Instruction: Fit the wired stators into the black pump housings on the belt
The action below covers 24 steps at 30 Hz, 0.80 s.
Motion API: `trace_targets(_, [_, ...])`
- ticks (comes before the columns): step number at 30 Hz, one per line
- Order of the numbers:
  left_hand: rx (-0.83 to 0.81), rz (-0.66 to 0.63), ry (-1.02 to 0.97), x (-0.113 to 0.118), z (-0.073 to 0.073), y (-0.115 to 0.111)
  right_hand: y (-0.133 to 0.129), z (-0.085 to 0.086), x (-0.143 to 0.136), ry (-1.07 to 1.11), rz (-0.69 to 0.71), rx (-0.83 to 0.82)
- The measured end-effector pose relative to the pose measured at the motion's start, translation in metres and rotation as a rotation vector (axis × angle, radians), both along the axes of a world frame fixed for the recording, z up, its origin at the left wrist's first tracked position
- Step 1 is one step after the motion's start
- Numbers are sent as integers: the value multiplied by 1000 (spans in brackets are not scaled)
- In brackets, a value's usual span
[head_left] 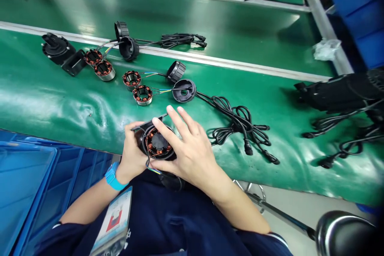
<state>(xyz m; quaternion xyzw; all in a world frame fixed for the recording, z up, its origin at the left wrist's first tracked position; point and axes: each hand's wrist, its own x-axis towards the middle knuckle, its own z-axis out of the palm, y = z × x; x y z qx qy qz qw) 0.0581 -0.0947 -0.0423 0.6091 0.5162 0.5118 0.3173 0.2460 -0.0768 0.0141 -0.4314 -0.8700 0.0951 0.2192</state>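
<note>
A black motor housing (144, 132) with a copper-wound stator (159, 142) in it is held in front of my body, its round face up. My left hand (133, 154), with a blue band at the wrist, grips its left side. My right hand (192, 148) spans the right side, thumb at the near edge and index finger over the far rim; the other fingers stretch out past it. Thin coloured wires (153, 170) run from the near edge toward a dark rounded part (171, 182), partly hidden below my right hand.
Beyond my hands lie several loose stators (143, 95), wired to black caps (184, 90). Coiled black cables (234, 120) spread to the right. A finished-looking black pump (58, 50) stands far left, a larger black unit (339, 92) at right. Blue bins (27, 184) flank the bench.
</note>
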Motion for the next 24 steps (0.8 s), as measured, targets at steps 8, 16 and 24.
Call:
trace_targets(8, [24,-86,-132,14,15,8,7,-9,3,253,29,228])
trace_targets(16, [-37,-51,-156,12,-2,7,9,-10,3,150,-32,262])
trace_targets(24, [-56,-59,-25,9,-12,7,11,-24,5,236,-15,148])
